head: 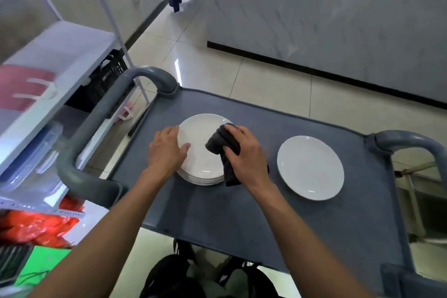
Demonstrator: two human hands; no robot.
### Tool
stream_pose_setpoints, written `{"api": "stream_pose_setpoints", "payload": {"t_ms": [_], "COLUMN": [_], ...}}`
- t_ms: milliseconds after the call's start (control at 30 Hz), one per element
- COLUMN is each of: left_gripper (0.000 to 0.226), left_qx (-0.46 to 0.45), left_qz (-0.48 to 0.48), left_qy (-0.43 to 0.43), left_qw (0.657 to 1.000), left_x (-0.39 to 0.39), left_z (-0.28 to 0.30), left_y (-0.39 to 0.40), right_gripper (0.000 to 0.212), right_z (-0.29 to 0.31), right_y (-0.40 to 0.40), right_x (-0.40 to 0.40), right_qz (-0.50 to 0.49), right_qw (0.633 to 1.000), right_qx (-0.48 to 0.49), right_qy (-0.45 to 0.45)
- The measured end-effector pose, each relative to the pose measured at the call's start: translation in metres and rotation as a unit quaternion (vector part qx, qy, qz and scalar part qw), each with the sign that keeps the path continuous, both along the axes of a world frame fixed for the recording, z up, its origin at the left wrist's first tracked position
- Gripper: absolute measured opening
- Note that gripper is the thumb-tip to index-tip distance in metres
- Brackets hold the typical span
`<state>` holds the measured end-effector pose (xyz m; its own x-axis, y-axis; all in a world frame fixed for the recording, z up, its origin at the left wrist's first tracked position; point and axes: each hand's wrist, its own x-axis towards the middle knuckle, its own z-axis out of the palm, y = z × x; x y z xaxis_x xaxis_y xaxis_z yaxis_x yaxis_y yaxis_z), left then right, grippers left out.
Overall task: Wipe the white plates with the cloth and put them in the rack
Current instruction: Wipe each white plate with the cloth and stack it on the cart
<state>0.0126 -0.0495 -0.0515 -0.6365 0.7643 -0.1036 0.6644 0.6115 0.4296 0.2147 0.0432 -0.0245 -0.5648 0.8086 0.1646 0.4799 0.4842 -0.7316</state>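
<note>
We are wiping: our right hand (242, 152) is clenching the dark cloth (223, 150) on the top plate of the stack (200, 152), while our left hand (167, 150) is steadying its rim, fingers relaxed. 1 single plate (310, 167) is lying apart on the cart top (242, 213). Next, we judge, comes lifting the wiped plate toward a rack we cannot identify.

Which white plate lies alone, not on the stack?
The single plate at the right of the cart; both hands are at the stack of plates on its left.
</note>
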Motion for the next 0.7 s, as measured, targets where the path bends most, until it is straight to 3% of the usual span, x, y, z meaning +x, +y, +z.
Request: {"api": "stream_pose_setpoints", "payload": {"t_ms": [167,467,700], "left_gripper": [0.060,0.058,0.053], "left_qx": [-0.035,0.011,0.019], "left_qz": [-0.007,0.030,0.070], "left_qy": [-0.049,-0.081,-0.139], "left_qw": [0.998,0.996,0.988], "left_x": [-0.014,-0.015,-0.018], "left_z": [-0.011,-0.012,-0.006], "left_y": [-0.001,0.002,0.009], "right_gripper": [0.054,0.052,0.070], "right_z": [-0.015,-0.032,-0.040], "right_y": [-0.010,-0.019,-0.026], "right_x": [-0.022,-0.037,-0.032], "right_qz": [0.020,-0.013,-0.059], "right_qw": [0.999,0.983,0.950], "right_qx": [0.029,0.149,0.189], "right_qy": [-0.035,-0.106,-0.241]}}
